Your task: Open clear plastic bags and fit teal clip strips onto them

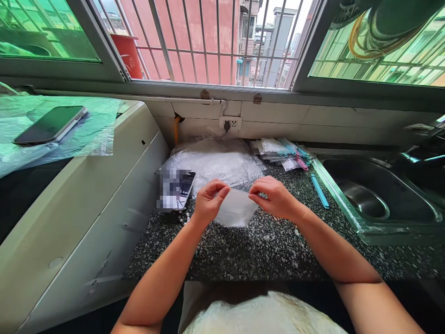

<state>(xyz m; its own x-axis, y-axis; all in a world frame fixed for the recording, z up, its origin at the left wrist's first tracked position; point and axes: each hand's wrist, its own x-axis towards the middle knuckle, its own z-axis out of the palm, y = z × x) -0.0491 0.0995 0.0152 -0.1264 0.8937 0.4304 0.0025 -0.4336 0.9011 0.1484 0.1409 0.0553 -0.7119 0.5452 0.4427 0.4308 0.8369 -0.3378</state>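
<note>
I am watching both forearms reaching in from the bottom corners of the frame and converging at the centre, wrists bent slightly inward. The left hand [208, 199] is curling closed, thumb and fingertips pinching the upper left edge of a small clear plastic bag [235, 209]. The right hand [274, 197] is mirroring it, fingers folded down and pinching the bag's upper right edge. The bag is hanging between the two hands just above the speckled dark surface [243, 250], in the middle of the frame; I cannot tell whether its lower edge is touching the stone.

Behind the hands, a heap of clear plastic sheeting [215, 160] is lying against the tiled wall. Just to the left of the left hand, a phone [182, 188] is resting on the surface, partly blurred. In the upper right of centre, a stack of zip bags [281, 150] with coloured strips is sitting near a steel sink [375, 195], and a blue strip [319, 191] is lying just beside the sink's rim. In the upper left of the frame, another phone [50, 124] is lying on thin plastic atop a white appliance [86, 195]
</note>
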